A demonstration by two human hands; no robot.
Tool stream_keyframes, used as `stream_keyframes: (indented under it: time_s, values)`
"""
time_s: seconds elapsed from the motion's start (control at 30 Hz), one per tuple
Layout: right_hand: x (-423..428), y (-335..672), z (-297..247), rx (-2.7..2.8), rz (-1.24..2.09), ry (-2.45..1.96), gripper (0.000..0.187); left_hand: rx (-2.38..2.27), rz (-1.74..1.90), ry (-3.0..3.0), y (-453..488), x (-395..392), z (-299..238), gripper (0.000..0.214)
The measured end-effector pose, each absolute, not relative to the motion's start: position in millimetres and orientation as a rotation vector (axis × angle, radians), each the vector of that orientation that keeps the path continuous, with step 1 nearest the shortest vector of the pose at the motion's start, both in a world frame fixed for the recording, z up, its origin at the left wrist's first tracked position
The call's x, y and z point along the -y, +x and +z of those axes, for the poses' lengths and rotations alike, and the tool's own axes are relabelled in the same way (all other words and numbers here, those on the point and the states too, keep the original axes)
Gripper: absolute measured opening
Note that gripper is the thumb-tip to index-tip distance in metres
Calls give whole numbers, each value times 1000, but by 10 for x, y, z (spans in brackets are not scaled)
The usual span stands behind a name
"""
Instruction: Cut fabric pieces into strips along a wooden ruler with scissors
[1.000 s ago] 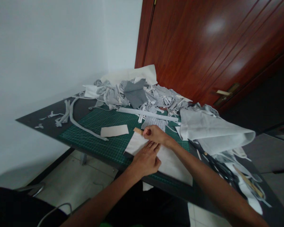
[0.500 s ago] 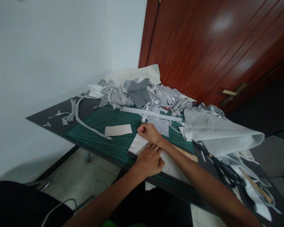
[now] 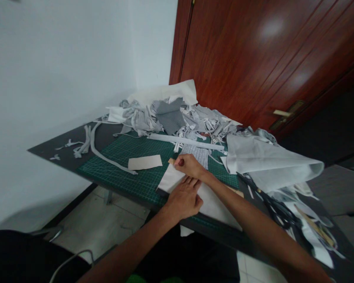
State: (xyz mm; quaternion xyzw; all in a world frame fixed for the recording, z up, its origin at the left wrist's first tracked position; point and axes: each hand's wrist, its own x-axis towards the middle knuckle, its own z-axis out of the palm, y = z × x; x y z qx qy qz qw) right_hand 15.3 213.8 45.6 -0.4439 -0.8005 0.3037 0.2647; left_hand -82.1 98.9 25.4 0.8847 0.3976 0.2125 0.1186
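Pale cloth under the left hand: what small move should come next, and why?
Perhaps slide the right hand along the tan strip towards its other end. The strip lies along the far edge of the pale cloth, that hand is near one end, and the left hand lies flat, seemingly steadying the cloth.

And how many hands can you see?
2: the left hand lies flat on the pale cloth; the right hand is just beyond it, by the tan strip.

Your left hand [image 3: 182,199] lies palm down, its fingers [image 3: 191,182] pointing forward. Just beyond the left hand, your right hand [image 3: 190,165] curls inward, its forearm [image 3: 238,206] slanting back to the right.
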Motion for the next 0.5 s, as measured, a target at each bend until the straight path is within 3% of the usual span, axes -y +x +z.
stream_keyframes:
  time_s: [0.5]
  values:
    - [-1916,658,555,2239,817,-1284,11,-1180,600,2615,-823,-995,255,48]
